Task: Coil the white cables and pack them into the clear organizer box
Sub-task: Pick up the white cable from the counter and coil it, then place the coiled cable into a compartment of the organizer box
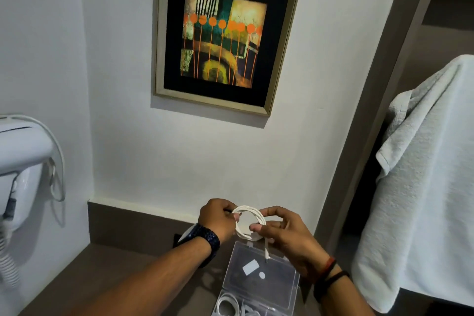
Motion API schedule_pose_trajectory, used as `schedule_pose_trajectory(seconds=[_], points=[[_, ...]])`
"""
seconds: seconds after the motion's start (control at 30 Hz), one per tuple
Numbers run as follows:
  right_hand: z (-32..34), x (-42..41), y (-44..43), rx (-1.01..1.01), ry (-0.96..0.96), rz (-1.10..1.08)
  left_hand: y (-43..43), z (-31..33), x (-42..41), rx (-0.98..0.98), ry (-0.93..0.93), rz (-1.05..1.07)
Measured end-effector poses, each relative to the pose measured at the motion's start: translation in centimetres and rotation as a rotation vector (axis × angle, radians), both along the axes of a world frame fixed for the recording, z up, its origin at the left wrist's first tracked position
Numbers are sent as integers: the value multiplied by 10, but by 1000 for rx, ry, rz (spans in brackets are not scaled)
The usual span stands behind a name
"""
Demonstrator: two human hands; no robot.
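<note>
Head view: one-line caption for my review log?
Both hands, left hand and right hand, hold a coiled white cable above the open clear organizer box.

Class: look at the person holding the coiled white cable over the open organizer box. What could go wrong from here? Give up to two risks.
1. The white cable is held only by fingertips of the left hand and right hand, nothing ties it, so it may spring open.
2. Its loose end dangles toward the clear organizer box, which already holds cables, and could snag on its open lid.
</note>
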State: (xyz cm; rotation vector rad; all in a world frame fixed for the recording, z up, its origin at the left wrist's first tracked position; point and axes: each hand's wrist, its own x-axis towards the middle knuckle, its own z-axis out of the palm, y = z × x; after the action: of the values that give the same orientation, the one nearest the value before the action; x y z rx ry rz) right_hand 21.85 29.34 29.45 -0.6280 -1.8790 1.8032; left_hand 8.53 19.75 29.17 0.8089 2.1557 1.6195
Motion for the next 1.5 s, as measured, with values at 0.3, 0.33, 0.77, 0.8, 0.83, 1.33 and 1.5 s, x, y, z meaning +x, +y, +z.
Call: schedule_pose_trajectory(seconds=[0.3,0.33,0.77,0.8,0.83,1.33,1.5], points=[[-74,11,19,130,-217,20,9,-92,1,-80,-146,-17],[-90,8,21,131,-244,1,12,-109,-1,-95,-174,-14],[-277,-57,19,40,-601,-315,20,-292,-33,-395,-285,51],[-283,-59,17,36,-620,-338,17,-294,-33,-397,-257,63],[-288,-61,15,39,-633,-355,16,-294,-31,-400,-238,68],[-305,-66,-15,552,-940,-315,7,-299,-11,-527,57,-25],[-302,-65,-13,721,-990,-202,1,-309,-19,-636,224,-46]])
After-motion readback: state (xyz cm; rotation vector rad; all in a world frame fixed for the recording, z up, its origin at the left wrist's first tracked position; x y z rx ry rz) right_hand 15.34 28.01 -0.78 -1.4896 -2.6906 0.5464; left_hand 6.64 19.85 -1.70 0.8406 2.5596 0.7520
